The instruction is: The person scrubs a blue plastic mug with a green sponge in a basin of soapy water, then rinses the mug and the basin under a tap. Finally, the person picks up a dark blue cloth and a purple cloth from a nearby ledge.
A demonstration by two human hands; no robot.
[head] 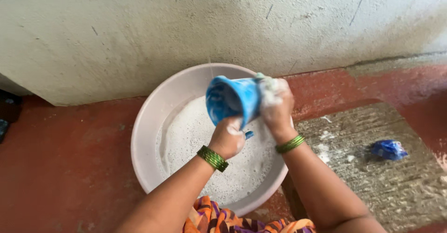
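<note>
While the left hand (228, 137) grips the blue mug (233, 100), right hand (275, 105) fingers clasp its base.

A red, smooth cement floor (70, 168) carries everything here, running up to a rough whitewashed wall (139, 28) at the far side. Directly on the floor sits a wide, round, pale pink plastic basin (153, 116) filled with white soapy foam. Just to the right of the basin, touching or nearly touching its rim, lies a flat, grey, rough stone slab (386, 186), wet and streaked with patches of white suds. On the slab, well to the right of the basin, lies a small crumpled blue plastic wrapper (389, 149). Far left of the basin, at the floor's edge, a dark object is partly visible, too cut off to identify.
</note>
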